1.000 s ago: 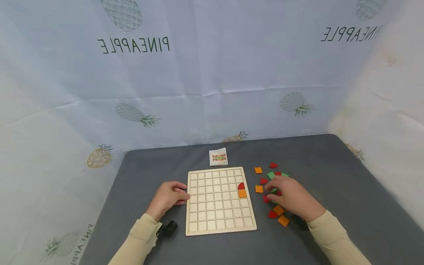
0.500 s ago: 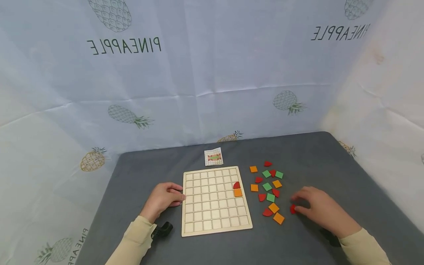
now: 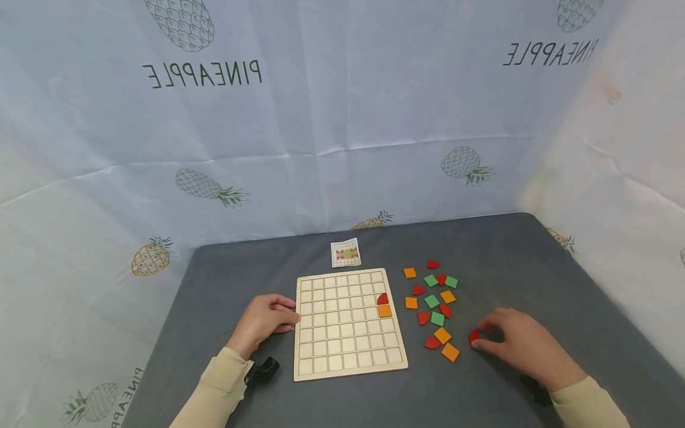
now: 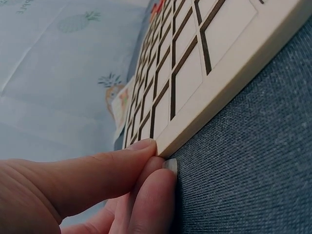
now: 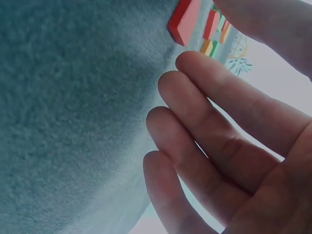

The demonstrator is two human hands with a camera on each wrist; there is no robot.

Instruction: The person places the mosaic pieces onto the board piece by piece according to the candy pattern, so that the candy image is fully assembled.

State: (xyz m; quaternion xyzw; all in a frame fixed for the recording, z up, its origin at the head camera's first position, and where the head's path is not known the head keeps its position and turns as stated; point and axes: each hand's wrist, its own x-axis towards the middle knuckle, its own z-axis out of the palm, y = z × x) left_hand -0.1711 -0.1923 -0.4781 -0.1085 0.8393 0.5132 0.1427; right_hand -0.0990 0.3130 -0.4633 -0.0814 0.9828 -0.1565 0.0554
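A pale wooden grid board [image 3: 348, 339] lies on the grey table, with a red quarter-round piece [image 3: 382, 299] and an orange square [image 3: 384, 311] in its right-hand column. My left hand [image 3: 266, 321] pinches the board's left edge; the left wrist view shows the thumb [image 4: 105, 170] on top of the rim and a finger against its side. To the right, my right hand [image 3: 527, 345] is at a single red piece [image 5: 185, 22]. Thumb and forefinger are spread at that piece, and the right wrist view shows it just beyond the fingertips [image 5: 187, 61].
Several loose red, green and orange pieces [image 3: 431, 301] are scattered between the board and my right hand. Behind the board lies a small pattern card [image 3: 345, 254]. A pale curtain [image 3: 332, 107] printed with pineapples hangs around the table [image 3: 246, 267].
My right hand has moved rightward from among the loose pieces to a red piece lying apart, and its thumb and forefinger have since spread at it. The left hand stays at the board.
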